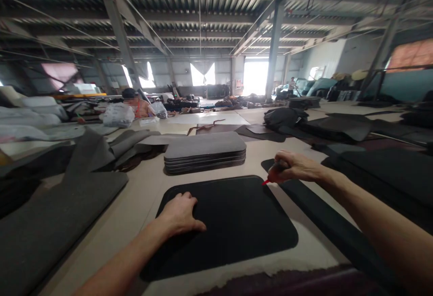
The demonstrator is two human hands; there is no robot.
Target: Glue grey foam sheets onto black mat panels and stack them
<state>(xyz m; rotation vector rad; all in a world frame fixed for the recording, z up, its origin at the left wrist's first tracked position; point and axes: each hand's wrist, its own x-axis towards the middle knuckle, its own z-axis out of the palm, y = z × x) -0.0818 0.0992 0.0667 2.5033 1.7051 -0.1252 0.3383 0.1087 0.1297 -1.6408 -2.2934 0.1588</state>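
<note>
A black sheet with rounded corners [230, 224] lies flat on the pale table [135, 205]. Pressed on its left part is my left hand [181, 215], fingers apart and holding nothing. My right hand [282, 167] is closed around a red-tipped tool [265, 182], whose tip is at the sheet's far right corner; the rest of the tool is mostly hidden in the fingers. Just beyond the sheet stands a neat stack of grey rounded panels [206, 149].
Grey material [67, 215] covers the left side. A long dark strip [324, 215] lies under my right forearm, with dark stacked sheets [389, 169] farther right. Beyond are a black bundle [284, 117], plastic bags [118, 115] and a person [137, 105].
</note>
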